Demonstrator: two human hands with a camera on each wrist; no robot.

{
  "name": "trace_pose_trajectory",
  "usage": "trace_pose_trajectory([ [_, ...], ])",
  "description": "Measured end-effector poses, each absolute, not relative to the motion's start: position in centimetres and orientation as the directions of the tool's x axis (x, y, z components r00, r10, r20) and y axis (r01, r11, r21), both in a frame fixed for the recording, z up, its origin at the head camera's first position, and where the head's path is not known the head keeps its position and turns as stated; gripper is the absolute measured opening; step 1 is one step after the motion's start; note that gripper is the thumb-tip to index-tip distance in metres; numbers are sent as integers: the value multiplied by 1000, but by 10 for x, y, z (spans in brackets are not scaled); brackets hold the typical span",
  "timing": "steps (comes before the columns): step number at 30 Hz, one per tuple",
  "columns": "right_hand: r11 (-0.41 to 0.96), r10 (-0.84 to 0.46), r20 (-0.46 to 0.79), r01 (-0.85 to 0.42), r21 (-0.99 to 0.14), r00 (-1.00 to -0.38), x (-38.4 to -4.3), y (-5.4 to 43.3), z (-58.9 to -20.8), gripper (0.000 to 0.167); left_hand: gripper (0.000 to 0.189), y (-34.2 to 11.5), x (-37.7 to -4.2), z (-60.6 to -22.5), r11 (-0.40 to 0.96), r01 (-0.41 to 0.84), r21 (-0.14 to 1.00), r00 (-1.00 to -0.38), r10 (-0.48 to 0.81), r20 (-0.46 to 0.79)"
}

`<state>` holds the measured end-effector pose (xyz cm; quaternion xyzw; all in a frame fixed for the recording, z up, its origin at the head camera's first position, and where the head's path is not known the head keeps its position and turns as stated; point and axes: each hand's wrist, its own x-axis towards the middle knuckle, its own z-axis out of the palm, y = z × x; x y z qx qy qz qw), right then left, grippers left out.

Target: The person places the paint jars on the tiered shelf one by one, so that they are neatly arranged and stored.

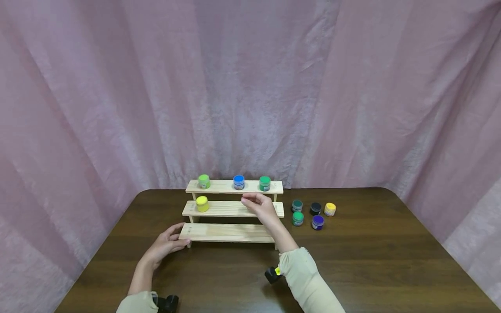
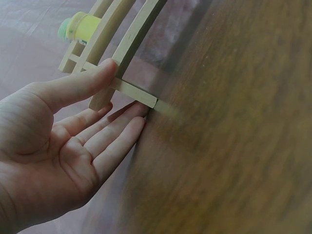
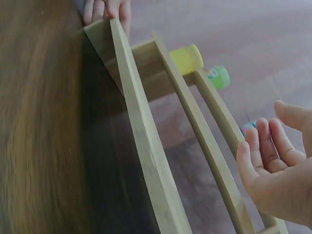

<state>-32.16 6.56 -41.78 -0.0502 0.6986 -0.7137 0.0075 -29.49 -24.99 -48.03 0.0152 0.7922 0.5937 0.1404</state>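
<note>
A three-step wooden display rack stands on the table. My left hand grips the left end of its lowest step; in the left wrist view the thumb lies on the step's front edge and the fingers reach round its end. Over the right part of the middle step hangs my right hand, fingers loosely bent and nothing between them. A yellow paint jar sits at the left of the middle step. Along the top step stand a light green jar, a blue jar and a green jar.
Right of the rack, several more jars stand grouped on the brown table: dark teal, green, black, yellow-orange and purple. A pink curtain hangs behind the table's far edge.
</note>
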Motion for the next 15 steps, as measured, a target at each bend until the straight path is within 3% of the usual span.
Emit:
trace_pose_trajectory([
  [15,28,23,86,-85,-996,-996,-314,105,-416,29,77,-250,-296,-480,281,-130,951,-960,206,-192],
])
